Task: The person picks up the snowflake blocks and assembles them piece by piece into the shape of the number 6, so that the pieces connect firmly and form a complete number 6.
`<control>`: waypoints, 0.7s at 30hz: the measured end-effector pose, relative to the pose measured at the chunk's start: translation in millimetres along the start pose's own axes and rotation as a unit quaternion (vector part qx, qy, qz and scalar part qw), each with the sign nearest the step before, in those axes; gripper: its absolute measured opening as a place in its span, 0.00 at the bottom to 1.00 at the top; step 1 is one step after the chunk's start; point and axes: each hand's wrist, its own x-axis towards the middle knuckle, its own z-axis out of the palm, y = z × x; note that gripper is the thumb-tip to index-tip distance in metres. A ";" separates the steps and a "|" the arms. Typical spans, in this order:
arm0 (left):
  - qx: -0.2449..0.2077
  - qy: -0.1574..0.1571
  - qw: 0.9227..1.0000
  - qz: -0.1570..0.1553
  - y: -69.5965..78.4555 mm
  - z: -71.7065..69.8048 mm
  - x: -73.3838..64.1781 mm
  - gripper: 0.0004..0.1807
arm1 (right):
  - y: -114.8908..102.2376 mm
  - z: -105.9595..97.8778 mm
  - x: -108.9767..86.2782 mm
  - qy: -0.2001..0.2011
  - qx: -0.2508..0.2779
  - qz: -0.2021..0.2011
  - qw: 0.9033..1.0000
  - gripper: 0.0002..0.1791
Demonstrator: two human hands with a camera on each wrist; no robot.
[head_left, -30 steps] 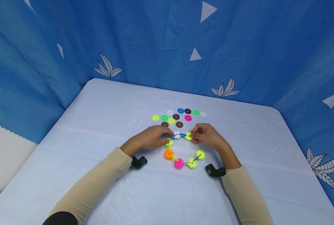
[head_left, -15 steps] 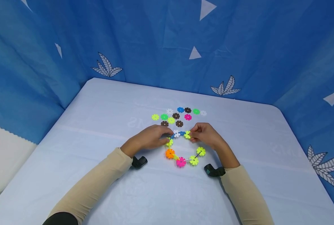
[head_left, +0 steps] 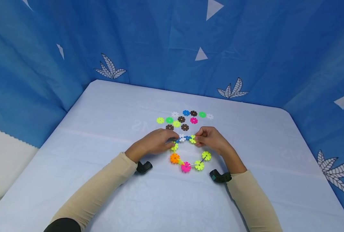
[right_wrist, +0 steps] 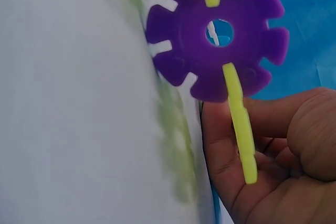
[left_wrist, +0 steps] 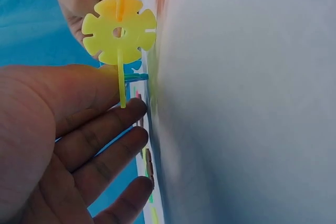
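A curved chain of slotted, flower-shaped plastic discs lies between the hands, its near right side open. My left hand (head_left: 157, 141) holds the chain's left side at a blue disc (head_left: 177, 141), by a yellow disc (left_wrist: 110, 43); the exact finger contact is partly hidden. My right hand (head_left: 209, 139) pinches a yellow disc (head_left: 192, 139) at the far right end, past a white disc (head_left: 182, 138) and another blue one. Along the near side run an orange disc (head_left: 175, 158), a pink disc (head_left: 186, 167) and yellow discs (head_left: 199, 165). A purple disc (right_wrist: 178, 19) joins the last yellow pair.
Just beyond the hands, several loose discs lie flat on the white-covered table (head_left: 247, 135), among them a brown disc (head_left: 185, 127), a green disc (head_left: 202, 114) and a magenta disc (head_left: 193, 120). A blue curtain (head_left: 160, 42) hangs behind the table.
The chain's loose near side has shifted slightly away from the body, its right end most. Both hands keep their hold and have hardly moved.
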 end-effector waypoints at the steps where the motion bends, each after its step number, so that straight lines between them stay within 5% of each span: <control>1: 0.000 0.001 1.000 0.001 0.1 0.0 -0.2 0.19 | -0.4 0.9 0.0 0.001 -0.002 0.002 1.000 0.02; 21: -0.040 -0.010 0.999 -0.015 -5.8 -3.2 -0.2 0.18 | -3.1 -1.2 -1.9 -0.030 -0.017 -0.005 0.999 0.06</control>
